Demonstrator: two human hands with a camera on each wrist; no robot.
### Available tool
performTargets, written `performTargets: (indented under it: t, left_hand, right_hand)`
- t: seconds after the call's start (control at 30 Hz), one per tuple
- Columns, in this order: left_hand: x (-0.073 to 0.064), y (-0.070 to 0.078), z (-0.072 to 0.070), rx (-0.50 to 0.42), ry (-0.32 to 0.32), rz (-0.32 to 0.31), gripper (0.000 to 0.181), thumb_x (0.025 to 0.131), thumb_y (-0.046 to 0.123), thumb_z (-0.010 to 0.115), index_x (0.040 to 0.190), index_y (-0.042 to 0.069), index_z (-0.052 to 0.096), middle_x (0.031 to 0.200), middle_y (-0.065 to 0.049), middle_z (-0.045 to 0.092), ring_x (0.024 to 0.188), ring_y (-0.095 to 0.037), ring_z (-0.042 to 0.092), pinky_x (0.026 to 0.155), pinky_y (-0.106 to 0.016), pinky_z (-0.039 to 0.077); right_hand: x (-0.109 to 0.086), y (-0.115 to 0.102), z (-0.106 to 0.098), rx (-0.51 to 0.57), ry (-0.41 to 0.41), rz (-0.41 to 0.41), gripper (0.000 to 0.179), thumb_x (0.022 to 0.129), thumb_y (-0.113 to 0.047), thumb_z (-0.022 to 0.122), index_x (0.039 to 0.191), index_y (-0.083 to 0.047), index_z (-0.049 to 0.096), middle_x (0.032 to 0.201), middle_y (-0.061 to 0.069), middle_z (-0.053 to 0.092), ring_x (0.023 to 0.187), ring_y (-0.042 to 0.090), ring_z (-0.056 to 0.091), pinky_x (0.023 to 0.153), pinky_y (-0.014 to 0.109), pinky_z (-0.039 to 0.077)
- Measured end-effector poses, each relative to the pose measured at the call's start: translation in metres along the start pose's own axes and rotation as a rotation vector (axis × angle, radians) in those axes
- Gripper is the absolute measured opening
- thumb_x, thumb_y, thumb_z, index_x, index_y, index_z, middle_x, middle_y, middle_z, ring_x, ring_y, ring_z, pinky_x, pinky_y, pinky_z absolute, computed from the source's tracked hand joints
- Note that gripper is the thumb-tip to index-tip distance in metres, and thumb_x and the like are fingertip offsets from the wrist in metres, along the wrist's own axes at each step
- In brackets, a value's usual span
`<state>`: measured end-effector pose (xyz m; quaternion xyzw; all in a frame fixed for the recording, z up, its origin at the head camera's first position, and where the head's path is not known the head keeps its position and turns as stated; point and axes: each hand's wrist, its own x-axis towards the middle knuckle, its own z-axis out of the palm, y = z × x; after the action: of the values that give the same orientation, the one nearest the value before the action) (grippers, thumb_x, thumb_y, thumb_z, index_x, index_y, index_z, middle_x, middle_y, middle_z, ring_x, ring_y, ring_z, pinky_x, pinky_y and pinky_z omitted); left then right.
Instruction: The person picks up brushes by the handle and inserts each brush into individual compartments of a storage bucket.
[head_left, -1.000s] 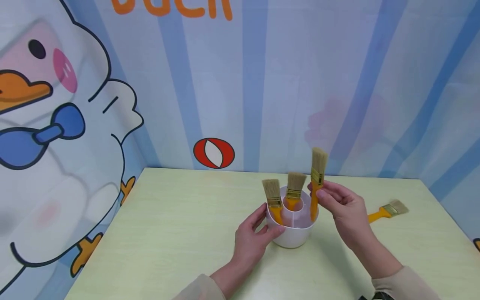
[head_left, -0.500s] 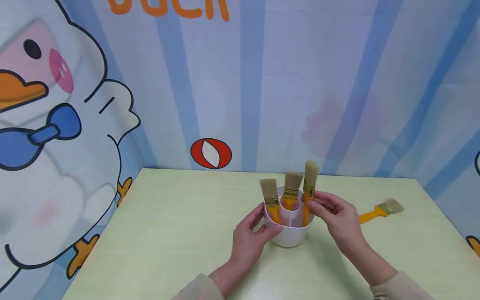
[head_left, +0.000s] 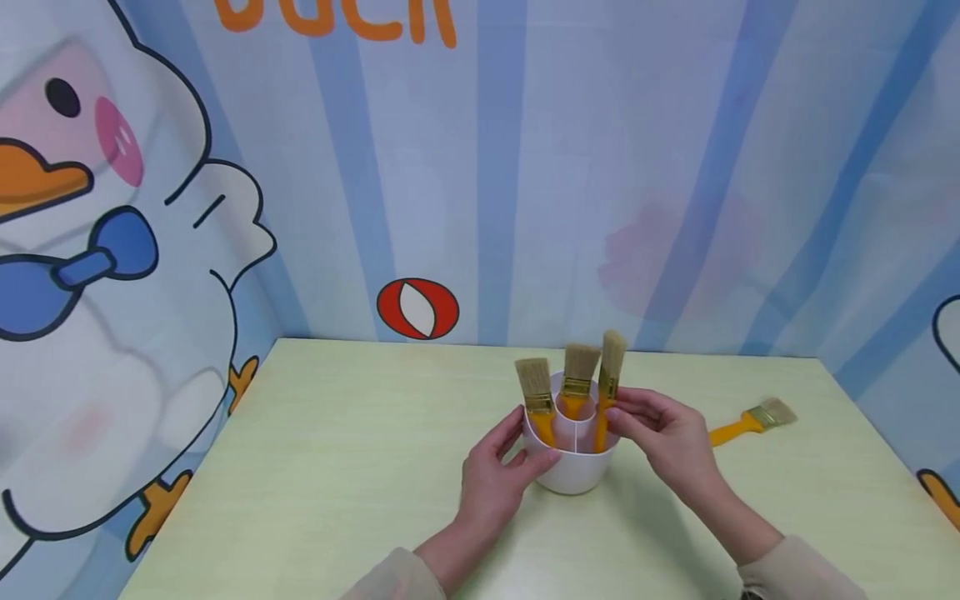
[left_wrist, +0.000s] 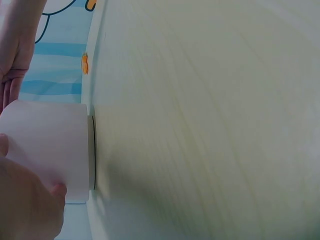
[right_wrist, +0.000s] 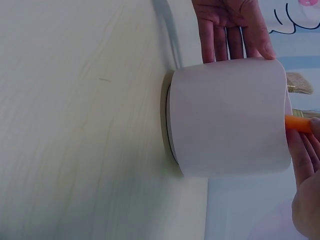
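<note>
A white divided brush holder [head_left: 572, 475] with a round central tube stands upright on the table. My left hand [head_left: 491, 479] holds its left side, thumb at the front and fingers behind. In the right section is a flat paintbrush [head_left: 611, 367], bristles up, its yellow-orange handle [right_wrist: 297, 123] pinched between the thumb and fingers of my right hand [head_left: 671, 433]. The handle's lower end sits inside the holder. Another paintbrush [head_left: 536, 392] leans in the left section, and one more paintbrush [head_left: 579, 375] stands in the central tube. The holder's wall hides their handle ends.
One loose paintbrush [head_left: 750, 421] lies on the pale wooden table [head_left: 360, 450], right of the holder and behind my right hand. A blue-striped cloth backdrop [head_left: 555, 167] with a cartoon duck [head_left: 112, 400] rises behind and at the sides.
My right hand has moved left and down, lowering the paintbrush deeper into the holder's right section. The left hand keeps its hold, and the view has shifted slightly.
</note>
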<state>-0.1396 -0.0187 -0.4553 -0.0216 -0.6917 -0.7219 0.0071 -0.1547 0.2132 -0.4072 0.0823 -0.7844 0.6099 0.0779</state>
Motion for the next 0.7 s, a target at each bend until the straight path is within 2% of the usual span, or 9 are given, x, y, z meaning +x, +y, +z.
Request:
performTargets:
  t: [0.13, 0.37, 0.7]
  left_hand:
    - [-0.0003, 0.0001, 0.0003, -0.008, 0.003, -0.002, 0.072, 0.090, 0.018, 0.089, 0.154, 0.009, 0.057, 0.157, -0.010, 0.058, 0.146, -0.035, 0.053, 0.110, -0.049, 0.053]
    - [0.0005, -0.0013, 0.0000, -0.016, 0.006, -0.006, 0.072, 0.090, 0.017, 0.089, 0.154, 0.009, 0.058, 0.157, -0.010, 0.058, 0.147, -0.036, 0.053, 0.110, -0.049, 0.053]
    - [-0.0004, -0.0009, -0.0004, -0.017, 0.003, 0.001, 0.072, 0.090, 0.017, 0.089, 0.154, 0.008, 0.058, 0.157, -0.011, 0.058, 0.147, -0.036, 0.052, 0.110, -0.050, 0.053]
  right_hand:
    - [0.0003, 0.0006, -0.0005, -0.083, 0.010, -0.050, 0.035, 0.096, -0.001, 0.078, 0.129, 0.008, 0.071, 0.118, 0.026, 0.076, 0.095, 0.002, 0.076, 0.083, 0.021, 0.063]
    - [-0.0003, 0.0019, 0.0006, -0.252, 0.023, -0.185, 0.029, 0.090, 0.001, 0.083, 0.119, 0.002, 0.077, 0.106, 0.017, 0.081, 0.090, 0.003, 0.077, 0.078, 0.017, 0.061]
    - [-0.0015, 0.0058, 0.0032, -0.380, -0.017, -0.362, 0.030, 0.086, 0.005, 0.085, 0.115, -0.001, 0.078, 0.101, 0.011, 0.082, 0.086, 0.008, 0.079, 0.071, 0.019, 0.063]
